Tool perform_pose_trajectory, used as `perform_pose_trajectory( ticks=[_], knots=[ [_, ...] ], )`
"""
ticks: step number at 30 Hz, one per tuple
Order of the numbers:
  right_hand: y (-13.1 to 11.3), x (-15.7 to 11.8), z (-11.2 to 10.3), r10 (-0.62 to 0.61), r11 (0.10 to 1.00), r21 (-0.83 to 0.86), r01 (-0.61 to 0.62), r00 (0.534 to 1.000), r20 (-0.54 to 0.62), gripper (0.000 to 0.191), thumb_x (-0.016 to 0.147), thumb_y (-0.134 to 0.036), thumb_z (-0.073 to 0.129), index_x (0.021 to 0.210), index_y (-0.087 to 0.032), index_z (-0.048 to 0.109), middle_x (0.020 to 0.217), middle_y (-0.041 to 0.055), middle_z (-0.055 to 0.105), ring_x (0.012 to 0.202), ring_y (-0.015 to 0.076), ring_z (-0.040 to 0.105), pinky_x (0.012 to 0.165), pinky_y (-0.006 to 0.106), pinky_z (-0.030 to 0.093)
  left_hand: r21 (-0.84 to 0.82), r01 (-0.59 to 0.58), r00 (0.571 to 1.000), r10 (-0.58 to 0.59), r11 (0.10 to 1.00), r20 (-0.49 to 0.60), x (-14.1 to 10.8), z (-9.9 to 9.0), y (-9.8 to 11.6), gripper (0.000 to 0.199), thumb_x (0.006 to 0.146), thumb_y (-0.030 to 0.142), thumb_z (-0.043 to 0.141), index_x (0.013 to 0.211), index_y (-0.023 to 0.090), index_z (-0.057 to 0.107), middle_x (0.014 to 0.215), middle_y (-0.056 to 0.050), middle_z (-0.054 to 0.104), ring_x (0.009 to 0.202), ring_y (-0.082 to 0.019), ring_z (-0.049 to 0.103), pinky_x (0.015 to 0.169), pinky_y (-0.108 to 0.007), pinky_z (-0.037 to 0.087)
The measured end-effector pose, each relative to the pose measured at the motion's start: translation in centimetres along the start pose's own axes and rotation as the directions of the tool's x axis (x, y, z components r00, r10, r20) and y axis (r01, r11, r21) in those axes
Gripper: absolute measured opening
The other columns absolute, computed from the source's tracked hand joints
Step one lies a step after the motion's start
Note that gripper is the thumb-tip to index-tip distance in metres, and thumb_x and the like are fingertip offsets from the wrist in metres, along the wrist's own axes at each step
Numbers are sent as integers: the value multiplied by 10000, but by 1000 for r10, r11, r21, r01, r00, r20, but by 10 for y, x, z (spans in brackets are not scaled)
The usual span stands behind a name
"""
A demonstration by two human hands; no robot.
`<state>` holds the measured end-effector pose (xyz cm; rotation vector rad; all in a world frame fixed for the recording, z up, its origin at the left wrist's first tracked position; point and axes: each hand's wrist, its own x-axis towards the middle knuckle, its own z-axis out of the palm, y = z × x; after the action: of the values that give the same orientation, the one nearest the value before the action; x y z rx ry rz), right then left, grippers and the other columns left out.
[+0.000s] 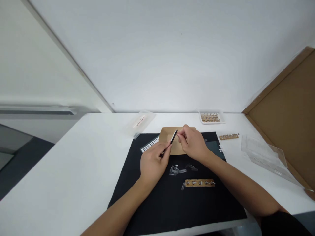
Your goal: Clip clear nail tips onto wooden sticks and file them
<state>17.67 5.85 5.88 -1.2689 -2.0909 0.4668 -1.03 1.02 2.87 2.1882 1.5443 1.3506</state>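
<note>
My left hand point(154, 160) is closed around a slim nail file point(174, 136), black with a pale edge, which slants up and away. Close to the file's tip, the fingers of my right hand point(191, 141) are pinched together; whatever they hold is too small to make out. Both hands are above a brown paper tray point(177, 150). Below them, several clear false nail tips point(176, 170) lie scattered on a black cloth point(157, 203). A wooden strip point(199, 183) with small metal holders lies nearer to me, one clear tip beside its left end.
A sheet of white adhesive tabs point(149, 144) lies left of the tray. Behind are a clear lid point(141, 123) and a white container point(199, 119) with more strips. Another strip point(228, 136), clear plastic cases point(265, 157) and a cardboard panel point(287, 108) are on the right.
</note>
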Motion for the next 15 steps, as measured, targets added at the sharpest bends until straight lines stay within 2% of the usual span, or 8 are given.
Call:
perform_pose_trajectory(
  ticks=[3, 8, 15],
  knots=[
    [1, -1, -1, -21, 1000, -9, 22, 997, 79, 119, 1022, -224, 544, 907, -244, 519, 850, 15, 724, 739, 205, 642, 679, 315, 384, 2, -28, 1000, 28, 1000, -3, 0, 1, 0, 200, 1013, 284, 637, 992, 186, 811, 893, -45, 812, 721, -167, 739, 680, -270, 566],
    [2, 1, 0, -1, 1000, -11, 1, 999, -36, 126, 1040, -262, 518, 915, -247, 502, 841, 23, 721, 807, 226, 655, 731, 331, 412, -20, -13, 1000, 12, 1000, -9, -1, 0, 1, 191, 1014, 278, 640, 1010, 183, 807, 864, -42, 805, 739, -171, 745, 681, -272, 568],
    [-3, 2, -14, -15, 1000, 27, 14, 999, 44, 111, 1018, -253, 525, 908, -253, 506, 847, 18, 737, 758, 210, 655, 708, 338, 430, -85, 63, 998, -63, 994, 5, 0, -5, 6, 205, 1012, 314, 643, 1050, 202, 810, 898, -41, 813, 764, -175, 760, 667, -267, 598]
  ],
)
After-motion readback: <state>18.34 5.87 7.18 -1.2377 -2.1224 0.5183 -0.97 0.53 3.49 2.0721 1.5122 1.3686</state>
